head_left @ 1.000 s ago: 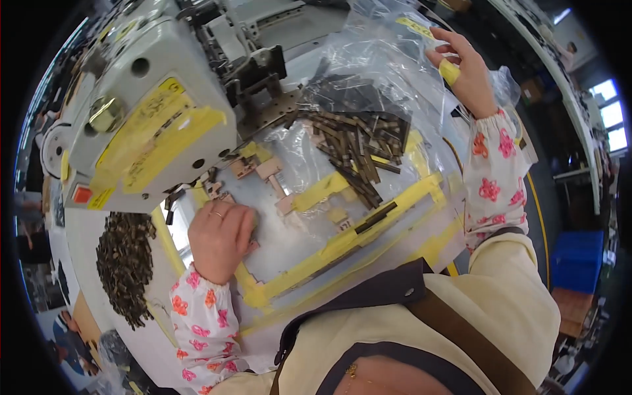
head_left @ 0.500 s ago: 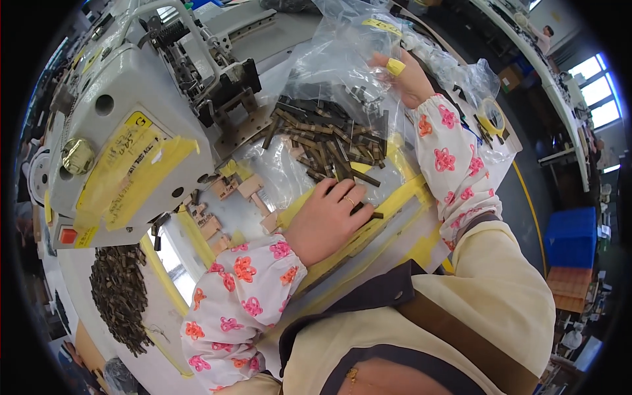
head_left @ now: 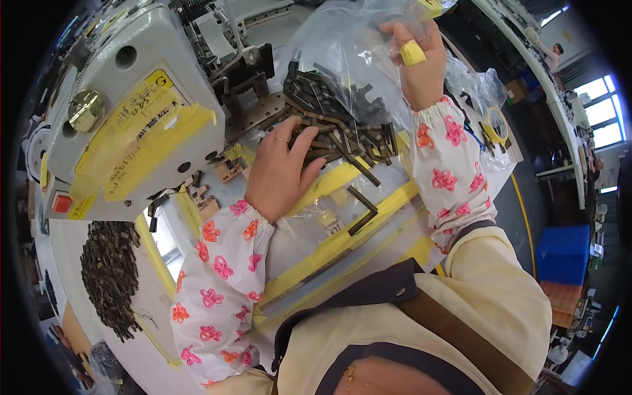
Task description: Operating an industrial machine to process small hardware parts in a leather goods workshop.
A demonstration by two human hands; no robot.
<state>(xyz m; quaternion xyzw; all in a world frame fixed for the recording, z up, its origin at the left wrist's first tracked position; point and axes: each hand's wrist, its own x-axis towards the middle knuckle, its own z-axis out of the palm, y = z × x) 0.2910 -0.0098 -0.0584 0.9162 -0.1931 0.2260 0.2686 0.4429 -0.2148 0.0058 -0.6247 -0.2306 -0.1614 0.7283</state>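
My left hand lies palm down on the near edge of the heap of dark strips, fingers spread and loosely curled over a few of them; whether any strip is actually pinched under the fingertips I cannot tell, since the hand's back covers them. My right hand is raised at the far side, closed on the rim of the clear plastic bag and holding it up, with a yellow band of tape round one finger.

The heap sits on the work plate just right of the sewing machine head, spilling out of the bag's mouth. From here the risk, as I judge it, is a slide: if I tip the bag further, more strips could pour out at once and scatter over the yellow tape lines. Two strips already lie apart from the heap, nearer to me. A rake of my left fingers could also push pieces toward the machine's foot area (they would be awkward to fish out there).

Hard to make out: the needle and foot are lost among dark metal parts, the bag's glare hides how much remains inside, and my sleeve covers part of the plate. A second pile of strips lies well apart at lower left.
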